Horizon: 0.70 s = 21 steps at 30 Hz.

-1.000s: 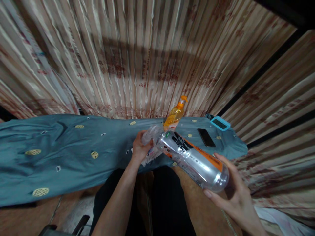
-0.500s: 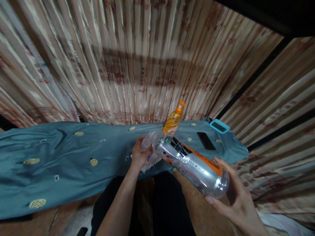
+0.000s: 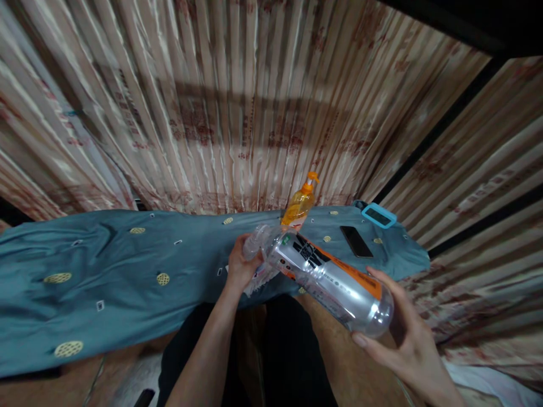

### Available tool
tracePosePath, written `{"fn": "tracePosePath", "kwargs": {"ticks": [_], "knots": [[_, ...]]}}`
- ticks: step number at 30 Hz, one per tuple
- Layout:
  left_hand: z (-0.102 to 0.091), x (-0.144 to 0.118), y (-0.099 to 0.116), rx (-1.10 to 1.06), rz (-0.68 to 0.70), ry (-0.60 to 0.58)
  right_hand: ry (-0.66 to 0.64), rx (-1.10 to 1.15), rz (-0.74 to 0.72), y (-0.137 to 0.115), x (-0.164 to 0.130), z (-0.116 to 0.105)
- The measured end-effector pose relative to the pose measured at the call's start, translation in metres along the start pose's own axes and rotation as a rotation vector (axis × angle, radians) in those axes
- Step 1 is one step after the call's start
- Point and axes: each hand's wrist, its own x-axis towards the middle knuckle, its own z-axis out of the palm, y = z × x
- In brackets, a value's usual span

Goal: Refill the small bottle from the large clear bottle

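Note:
My right hand [image 3: 399, 333] cradles the base of a large clear plastic bottle [image 3: 335, 280] with an orange and black label, tilted with its neck toward the left. At that neck, my left hand [image 3: 240, 265] grips a smaller crumpled clear bottle [image 3: 257, 242], whose mouth meets the big bottle's top. Both are held just above the front edge of a table covered with a teal patterned cloth [image 3: 127, 277].
An orange pump bottle [image 3: 300, 203] stands on the cloth behind the bottles. A black phone [image 3: 356, 241] and a blue-cased device [image 3: 379, 215] lie at the right end. Striped curtains [image 3: 254, 102] hang behind. My dark-clothed legs are below.
Little has changed: the view shifted slightly and both hands keep the two bottles joined in nearly the same pose.

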Motion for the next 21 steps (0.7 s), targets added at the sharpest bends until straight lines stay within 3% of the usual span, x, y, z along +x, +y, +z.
{"fn": "tracePosePath", "kwargs": {"ticks": [21], "knots": [[0.0012,-0.0048,-0.0006,-0.017,0.028,0.01,-0.01,0.017,0.024,0.0015,0.0006,0.0009]]}}
